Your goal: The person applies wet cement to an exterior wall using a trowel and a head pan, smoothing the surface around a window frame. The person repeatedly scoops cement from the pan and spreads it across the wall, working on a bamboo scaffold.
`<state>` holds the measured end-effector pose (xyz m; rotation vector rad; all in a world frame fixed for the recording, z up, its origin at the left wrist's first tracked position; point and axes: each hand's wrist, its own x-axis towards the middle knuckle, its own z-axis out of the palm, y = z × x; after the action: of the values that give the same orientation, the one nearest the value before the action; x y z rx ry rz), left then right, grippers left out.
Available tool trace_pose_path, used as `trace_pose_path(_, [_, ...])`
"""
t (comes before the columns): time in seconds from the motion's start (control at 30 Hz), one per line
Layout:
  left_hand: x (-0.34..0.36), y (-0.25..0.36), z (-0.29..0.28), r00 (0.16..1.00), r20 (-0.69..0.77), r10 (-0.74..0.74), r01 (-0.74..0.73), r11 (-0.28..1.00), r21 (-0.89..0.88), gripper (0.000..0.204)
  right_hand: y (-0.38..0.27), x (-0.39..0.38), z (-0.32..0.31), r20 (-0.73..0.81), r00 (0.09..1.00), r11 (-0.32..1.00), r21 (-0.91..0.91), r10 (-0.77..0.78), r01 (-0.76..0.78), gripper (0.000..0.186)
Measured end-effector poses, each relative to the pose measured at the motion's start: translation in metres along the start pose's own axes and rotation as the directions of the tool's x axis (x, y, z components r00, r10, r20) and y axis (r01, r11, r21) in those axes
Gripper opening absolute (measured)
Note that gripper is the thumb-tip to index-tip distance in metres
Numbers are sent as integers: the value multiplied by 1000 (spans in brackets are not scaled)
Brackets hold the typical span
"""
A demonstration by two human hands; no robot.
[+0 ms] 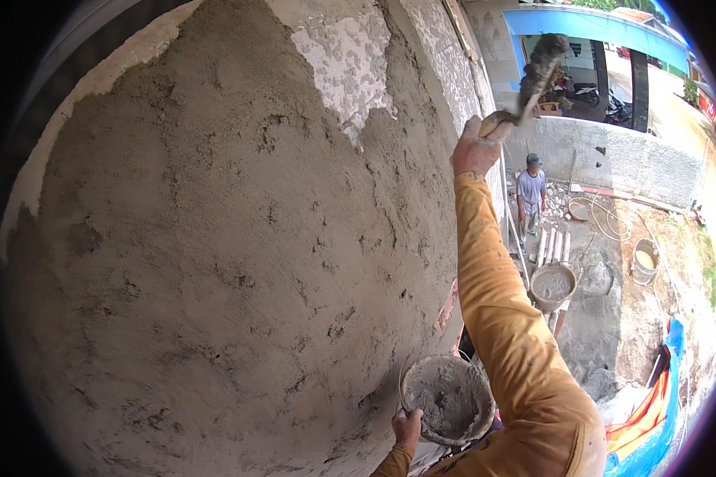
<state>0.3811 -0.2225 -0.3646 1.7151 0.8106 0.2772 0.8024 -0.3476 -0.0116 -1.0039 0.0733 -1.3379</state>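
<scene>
Trowel [527,113] heaped with mortar [546,60], gripped in right hand [479,149]; left hand [406,428] grasps bucket [453,440] rim; step appears plastering; next throw likely needs aiming at wall [215,199]

Sunlit dirt yard [635,318]; low pale wall [652,165], blue beam [605,27] beyond.

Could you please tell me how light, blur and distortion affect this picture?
Head view: the rough grey mortar-coated wall sits in shade; the pale ground at right is glaringly bright; the blue beam bows near the fisheye edge; the raised mortar-laden trowel looks slightly blurred.
</scene>
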Motion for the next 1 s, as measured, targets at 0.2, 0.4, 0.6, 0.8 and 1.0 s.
trace_pose_path(0.2, [-10,18,-24,984,-159,81,-87,996,-32,22,-94,-203,-153,923,270,943,-201,273,-266,38])
trace_pose_path(0.4, [20,15,0,995,95,-12,14,1000,-22,29,-51,-140,-367,663,-522,673,-710,537,-209,28])
trace_pose_path(0.6, [22,71,6,932,343,119,-109,993,-49,16,45,-168,-430,355,-747,823,-331,561,461,25])
trace_pose_path(0.8, [52,95,6,869,410,276,-282,958,-47,14,-30,-182,-418,223,-736,769,-220,639,601,32])
trace_pose_path(1.0, [59,84,32,861,413,299,-364,927,88,16,13,-149,-399,219,-529,563,-479,820,674,33])
